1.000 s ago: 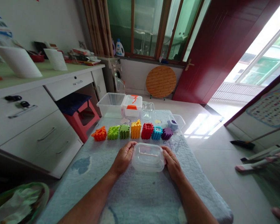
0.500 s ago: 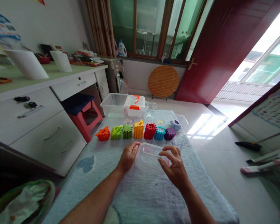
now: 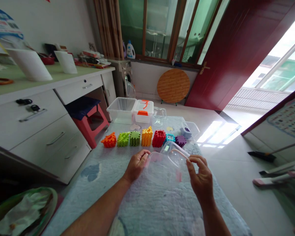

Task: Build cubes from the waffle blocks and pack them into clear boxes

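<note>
My left hand (image 3: 136, 167) is closed on the left rim of a clear plastic container (image 3: 158, 170), which rests on the cloth-covered table. Pinched between the fingers and thumb of my right hand (image 3: 200, 173) is a clear plastic lid (image 3: 175, 155), tilted above the container's right side. Just beyond stands a row of bumpy-edged toy block cubes: orange (image 3: 109, 140), light green (image 3: 123, 139), dark green (image 3: 135, 139), yellow (image 3: 147, 137), red (image 3: 158, 138), blue (image 3: 170, 136) and purple (image 3: 180, 141). The lid's far edge partly overlaps the blue one.
At the table's far end are a large clear bin (image 3: 120, 114), a lidded box (image 3: 144, 114) with an orange latch, and another clear container (image 3: 159, 114). A small tub (image 3: 186, 131) with dark purple pieces sits at the far right. Left of the table stands a pink stool (image 3: 89, 121).
The lid has come up off the container and swung to the right in my right hand, tilting. My left hand has stayed on the container's left rim.
</note>
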A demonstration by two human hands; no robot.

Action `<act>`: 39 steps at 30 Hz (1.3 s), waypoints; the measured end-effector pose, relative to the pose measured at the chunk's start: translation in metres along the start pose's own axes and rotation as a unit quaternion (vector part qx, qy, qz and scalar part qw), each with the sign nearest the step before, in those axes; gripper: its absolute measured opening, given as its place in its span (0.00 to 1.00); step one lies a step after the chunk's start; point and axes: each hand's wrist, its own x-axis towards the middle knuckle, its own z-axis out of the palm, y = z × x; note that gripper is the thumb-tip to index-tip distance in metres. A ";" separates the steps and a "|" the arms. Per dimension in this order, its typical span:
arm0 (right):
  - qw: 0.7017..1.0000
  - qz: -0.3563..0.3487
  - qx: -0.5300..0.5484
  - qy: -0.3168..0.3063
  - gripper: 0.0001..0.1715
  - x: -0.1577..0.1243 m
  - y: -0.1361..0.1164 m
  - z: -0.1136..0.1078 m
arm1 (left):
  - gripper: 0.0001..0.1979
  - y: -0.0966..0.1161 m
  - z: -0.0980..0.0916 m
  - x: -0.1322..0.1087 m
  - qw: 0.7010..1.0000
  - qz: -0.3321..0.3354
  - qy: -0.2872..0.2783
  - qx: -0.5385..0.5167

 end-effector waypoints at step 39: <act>0.924 0.151 -0.352 -0.024 0.12 -0.034 0.076 -0.014 | 0.19 -0.010 -0.005 -0.003 0.998 -0.007 -0.040 -0.055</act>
